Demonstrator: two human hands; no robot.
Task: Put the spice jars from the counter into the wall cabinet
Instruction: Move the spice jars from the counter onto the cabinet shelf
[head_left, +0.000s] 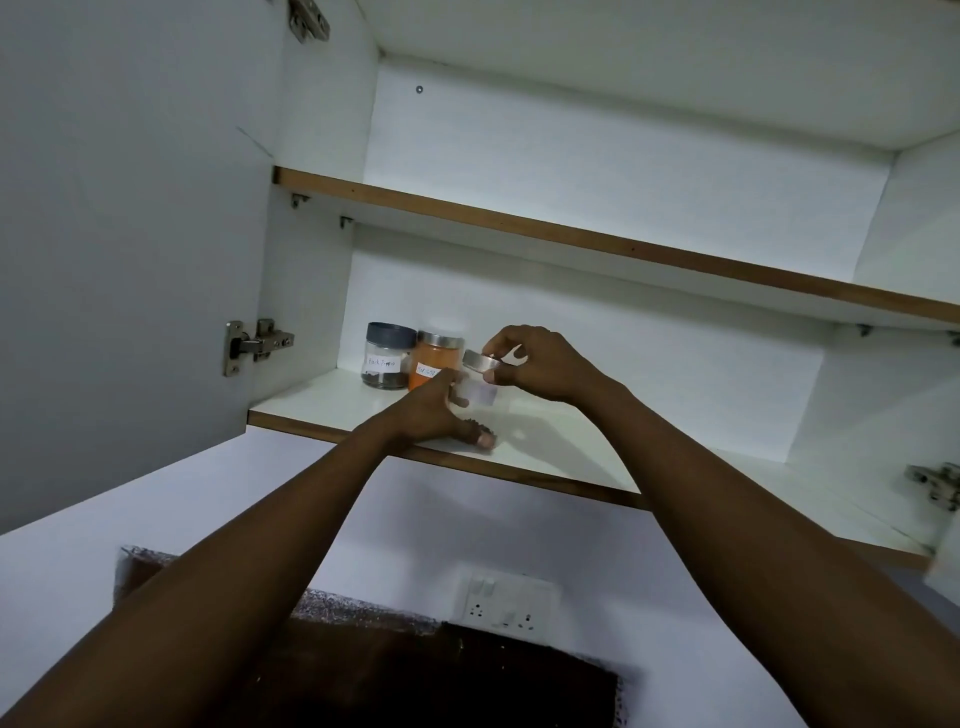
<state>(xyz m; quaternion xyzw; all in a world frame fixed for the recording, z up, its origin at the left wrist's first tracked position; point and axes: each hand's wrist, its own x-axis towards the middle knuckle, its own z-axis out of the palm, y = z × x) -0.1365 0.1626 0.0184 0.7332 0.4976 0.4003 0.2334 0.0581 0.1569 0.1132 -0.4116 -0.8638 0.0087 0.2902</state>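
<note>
On lower shelf (332, 402) of wall cabinet (322, 130), L end: three jars in a row, all upright or nearly so.
Jar 1: dark-lidded jar (387, 356), far L, glass, handwritten white label, thin layer of dark bits at bottom; stands on shelf, just beside jar 2.
Jar 2: orange jar (434, 358), metal lid, filled w/ orange powder almost to top, white label partly hidden by L fingers.
Jar 3: clear jar (485, 400), held between both hands, metal lid (480, 359) tilted, white label, a few dark bits low inside; base at or just above shelf, cannot tell if touching.
Left hand (434, 415): wrapped round clear jar's lower body, thumb near base at front, fingers behind glass.
Right hand (540, 366): fingertips and thumb pinching rim of metal lid from above.
Cabinet: white inside, brown-edged shelves, upper shelf (571, 236) bare as far as seen, door (130, 234) swung open at L w/ metal hinge (257, 343).
Room: white wall below cabinet, double socket w/ switches (504, 603), dark speckled worktop (415, 675) at bottom.
</note>
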